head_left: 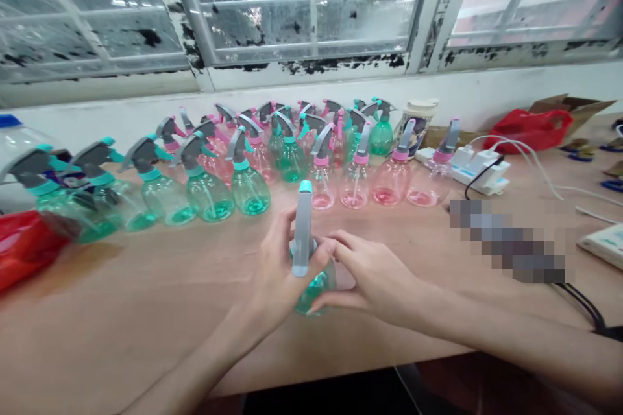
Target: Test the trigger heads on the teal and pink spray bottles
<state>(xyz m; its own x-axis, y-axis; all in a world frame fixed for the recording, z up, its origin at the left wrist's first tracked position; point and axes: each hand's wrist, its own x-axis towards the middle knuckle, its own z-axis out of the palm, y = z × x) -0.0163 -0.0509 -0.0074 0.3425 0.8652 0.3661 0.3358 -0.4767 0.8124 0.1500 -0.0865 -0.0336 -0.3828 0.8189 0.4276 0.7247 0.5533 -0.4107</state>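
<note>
A small green spray bottle with a grey trigger head stands on the wooden table near its front edge. My left hand wraps round the bottle's neck and left side, thumb by the grey head. My right hand grips the bottle's body from the right, fingers curled against it. Behind stand rows of finished spray bottles, green ones to the left and pink ones to the right.
A red bag lies at the left edge and another red bag by a cardboard box at back right. A white power strip with cables, a patterned cup and a window wall lie behind.
</note>
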